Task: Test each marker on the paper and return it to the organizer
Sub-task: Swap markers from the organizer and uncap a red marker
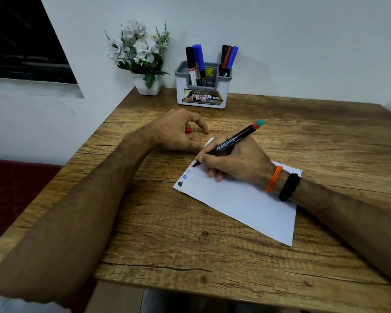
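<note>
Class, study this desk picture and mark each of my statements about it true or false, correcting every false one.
1. The right hand holds a black marker with its tip at the paper. True.
2. The organizer is empty. False: several markers stand in it.
3. The left hand holds a small red piece. True.
4. The paper has no marks. False: a black and some blue marks sit along its left edge.
5. The flower pot stands right of the organizer. False: it stands left.
</note>
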`<state>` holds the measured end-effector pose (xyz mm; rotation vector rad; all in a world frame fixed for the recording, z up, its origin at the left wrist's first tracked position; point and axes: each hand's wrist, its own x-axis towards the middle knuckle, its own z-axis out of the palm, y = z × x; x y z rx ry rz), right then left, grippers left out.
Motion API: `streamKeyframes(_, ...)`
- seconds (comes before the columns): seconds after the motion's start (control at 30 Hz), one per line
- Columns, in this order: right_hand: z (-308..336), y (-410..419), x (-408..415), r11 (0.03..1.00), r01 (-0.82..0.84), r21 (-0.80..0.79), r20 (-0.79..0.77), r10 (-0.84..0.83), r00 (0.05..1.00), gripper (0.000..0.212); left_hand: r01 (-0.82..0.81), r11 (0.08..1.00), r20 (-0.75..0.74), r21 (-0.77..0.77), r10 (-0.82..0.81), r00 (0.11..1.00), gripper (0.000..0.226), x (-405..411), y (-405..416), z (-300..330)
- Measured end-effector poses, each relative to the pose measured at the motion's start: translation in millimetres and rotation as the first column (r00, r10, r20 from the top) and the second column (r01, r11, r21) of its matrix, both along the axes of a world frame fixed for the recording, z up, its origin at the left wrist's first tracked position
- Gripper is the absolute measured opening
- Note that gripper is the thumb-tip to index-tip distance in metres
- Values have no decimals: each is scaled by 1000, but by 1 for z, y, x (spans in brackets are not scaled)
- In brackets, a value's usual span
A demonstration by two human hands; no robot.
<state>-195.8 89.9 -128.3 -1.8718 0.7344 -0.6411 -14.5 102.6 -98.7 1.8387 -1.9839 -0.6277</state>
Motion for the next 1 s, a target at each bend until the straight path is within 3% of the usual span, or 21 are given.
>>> streamKeyframes(0.67, -2, -3, 1, 1000, 15, 6, 36, -15, 999, 5, 0, 1000, 2, 11, 0, 1000, 42, 1, -1, 0)
streamKeyframes(0.9, 7, -13, 0, 988, 13, 154, 254, -53, 966, 9, -12, 998, -6, -69, 12, 1000, 25, 7, -3, -4)
streamKeyframes(1.0, 18, -24, -3, 974, -27, 224, 287, -40, 957, 20, -58, 991, -113, -124, 44, 993, 14, 13, -7, -4)
